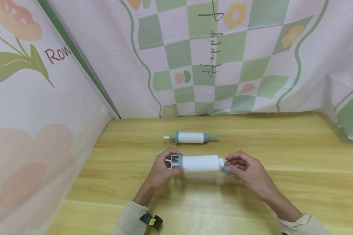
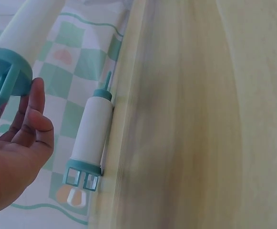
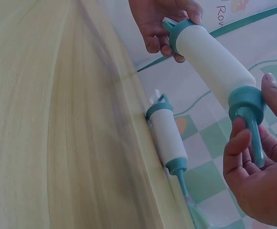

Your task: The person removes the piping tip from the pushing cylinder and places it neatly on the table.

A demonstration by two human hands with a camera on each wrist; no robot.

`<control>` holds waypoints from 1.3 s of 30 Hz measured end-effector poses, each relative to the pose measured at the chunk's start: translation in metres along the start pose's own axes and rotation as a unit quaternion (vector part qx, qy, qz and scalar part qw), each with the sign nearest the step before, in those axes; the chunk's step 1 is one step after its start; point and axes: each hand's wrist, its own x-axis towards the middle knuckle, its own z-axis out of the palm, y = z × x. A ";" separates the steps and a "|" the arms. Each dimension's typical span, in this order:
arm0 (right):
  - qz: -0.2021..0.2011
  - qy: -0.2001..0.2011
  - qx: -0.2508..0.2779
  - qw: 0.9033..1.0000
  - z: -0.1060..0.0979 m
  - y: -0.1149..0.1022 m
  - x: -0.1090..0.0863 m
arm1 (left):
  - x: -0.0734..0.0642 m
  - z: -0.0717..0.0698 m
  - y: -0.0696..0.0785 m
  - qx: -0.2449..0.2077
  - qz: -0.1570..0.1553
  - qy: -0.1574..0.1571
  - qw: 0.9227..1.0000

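A white cylindrical bottle (image 1: 200, 163) with a teal framed collar (image 1: 176, 161) lies level between my hands, over the table. My left hand (image 1: 161, 169) grips it around the collar, thumb on the near side and fingers on the far side. At the other end shows the bottle's narrow white neck (image 1: 221, 162). There my right hand (image 1: 248, 170) pinches a teal nozzle cap (image 1: 226, 169) between thumb and fingers. In the right wrist view the cap's long thin spout (image 3: 256, 145) points away from the bottle, and the cap overlaps the bottle's end.
A second white bottle (image 1: 191, 137), with teal ends and a thin spout, lies on its side beyond my hands on the wooden table (image 1: 297, 147). A patterned cloth (image 1: 179, 55) hangs behind the table's far edge, with another cloth wall (image 1: 76, 104) at the left.
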 end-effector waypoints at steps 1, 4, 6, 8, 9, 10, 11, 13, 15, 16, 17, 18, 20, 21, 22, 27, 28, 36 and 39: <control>-0.008 0.002 -0.007 1.000 0.000 0.000 0.000 | 0.000 0.000 0.000 -0.001 -0.001 0.001 1.000; -0.032 0.009 -0.027 0.999 -0.001 0.001 0.001 | 0.000 -0.002 0.000 0.005 -0.002 0.001 1.000; -0.048 0.014 -0.043 0.998 -0.002 0.001 0.001 | 0.000 -0.003 0.000 0.009 -0.003 0.000 1.000; -0.064 0.019 -0.061 0.996 -0.003 0.000 0.001 | 0.000 -0.004 0.000 0.014 -0.004 -0.001 1.000; -0.072 0.023 -0.071 0.995 -0.003 0.000 0.001 | 0.000 -0.004 0.000 0.017 -0.004 0.000 1.000; -0.078 0.025 -0.080 0.993 -0.004 -0.001 0.001 | 0.000 -0.005 0.000 0.019 -0.005 0.000 1.000; -0.083 0.027 -0.086 0.992 -0.004 -0.001 0.001 | 0.000 -0.006 0.000 0.022 -0.006 0.001 1.000; -0.092 0.031 -0.099 0.990 -0.004 -0.002 0.001 | 0.000 -0.007 0.000 0.026 -0.009 0.003 1.000; -0.098 0.035 -0.107 0.989 -0.004 -0.003 0.001 | 0.000 -0.009 -0.001 0.031 -0.013 0.004 0.999; -0.099 0.036 -0.109 0.988 -0.004 -0.003 0.001 | 0.001 -0.010 -0.001 0.034 -0.016 0.004 0.999; -0.100 0.038 -0.110 0.988 -0.004 -0.003 0.002 | 0.001 -0.011 -0.001 0.037 -0.019 0.004 0.999; -0.101 0.038 -0.111 0.988 -0.004 -0.003 0.001 | 0.001 -0.012 -0.002 0.038 -0.022 0.004 0.999; -0.104 0.040 -0.113 0.987 -0.004 -0.003 0.001 | 0.001 -0.015 -0.003 0.044 -0.027 0.002 0.999; -0.106 0.041 -0.115 0.987 -0.005 -0.003 0.001 | 0.001 -0.016 -0.004 0.046 -0.030 0.002 0.998; -0.108 0.041 -0.117 0.986 -0.005 -0.003 0.001 | 0.002 -0.018 -0.004 0.047 -0.033 0.002 0.998; -0.117 0.045 -0.136 0.983 -0.007 -0.002 0.001 | 0.003 -0.024 -0.005 0.053 -0.043 0.001 0.998; -0.119 0.046 -0.139 0.982 -0.007 -0.002 0.001 | 0.003 -0.025 -0.005 0.056 -0.047 0.003 0.997; -0.130 0.061 -0.158 0.977 -0.009 -0.004 -0.001 | 0.003 -0.034 -0.012 0.070 -0.066 0.019 0.995; -0.121 0.061 -0.154 0.979 -0.010 -0.004 -0.002 | 0.002 -0.036 -0.013 0.072 -0.076 0.027 0.994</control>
